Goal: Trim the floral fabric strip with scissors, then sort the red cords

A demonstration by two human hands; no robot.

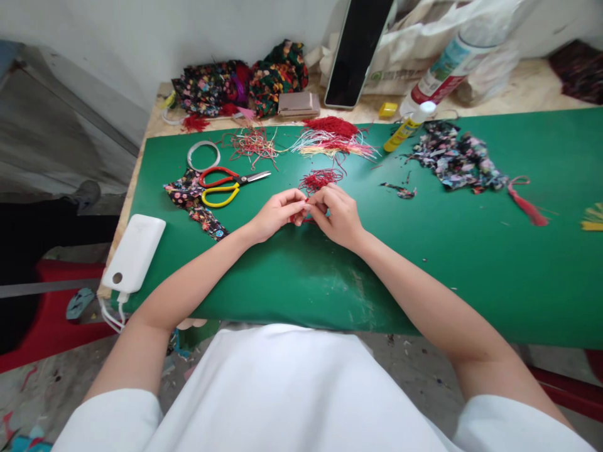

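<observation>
Near the middle of the green mat (282,276), my left hand (277,215) and my right hand (336,215) meet, fingertips touching. Both are closed in a pinch on a small red piece (307,201), mostly hidden by the fingers. A bit of red also shows below the fingertips. Just beyond my hands lies a pile of dark red cords (320,180). To the left are scissors (238,180) with one red and one yellow handle, partly over a floral fabric strip (205,216).
A tape roll (203,156), cord bundles (254,145), red and white tassels (334,135), a glue bottle (407,129) and a phone (355,56) stand or lie farther back. Fabric scraps (456,157) and a pink tassel (527,204) are right; a white power bank (135,253) is left.
</observation>
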